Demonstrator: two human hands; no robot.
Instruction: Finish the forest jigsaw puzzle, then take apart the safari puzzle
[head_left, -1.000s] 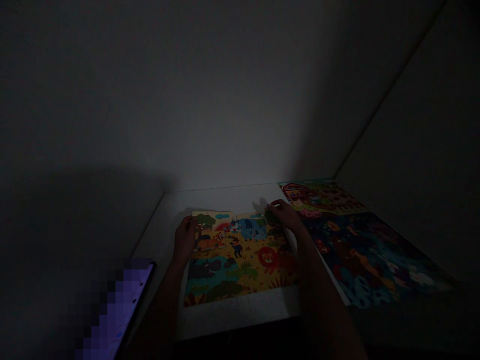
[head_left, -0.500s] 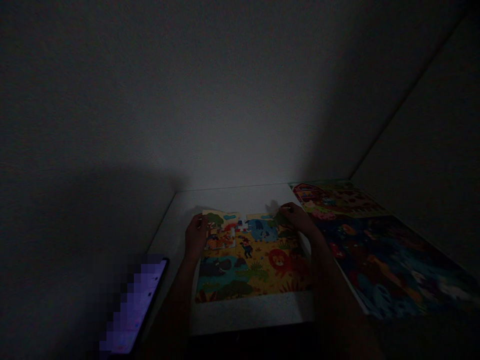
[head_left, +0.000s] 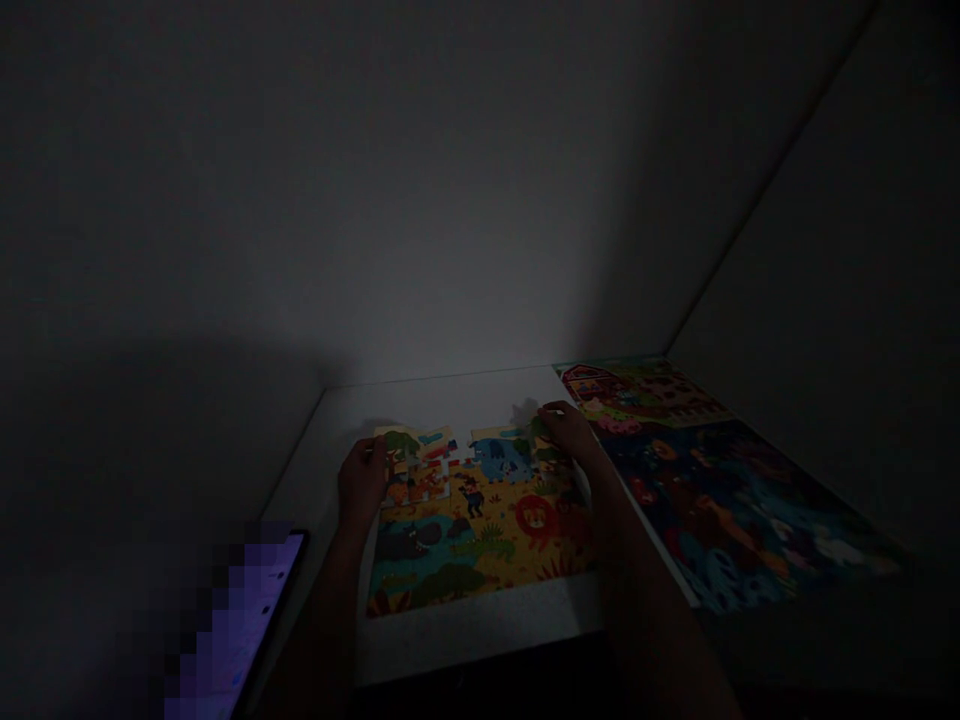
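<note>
An animal jigsaw puzzle (head_left: 487,540) lies on the white tabletop, showing a lion, a crocodile, a hippo and blue elephants. Its upper left section (head_left: 420,485) sits slightly out of line, with white gaps between it and the rest. My left hand (head_left: 363,486) grips that section by its outer left edge, fingers closed. At the puzzle's upper right corner, my right hand (head_left: 571,438) pinches the edge beside the elephants. Dim light hides the exact fingertip contact.
Two more picture puzzles lie to the right: a farm scene (head_left: 637,392) at the back and a dark blue scene (head_left: 735,510) nearer. A lit phone (head_left: 259,620), partly pixelated, is at the lower left. Walls enclose the white table (head_left: 480,390) behind and at the sides.
The whole view has shifted, so table, puzzles and hands appear farther left. Both hands keep their places at the puzzle's upper corners.
</note>
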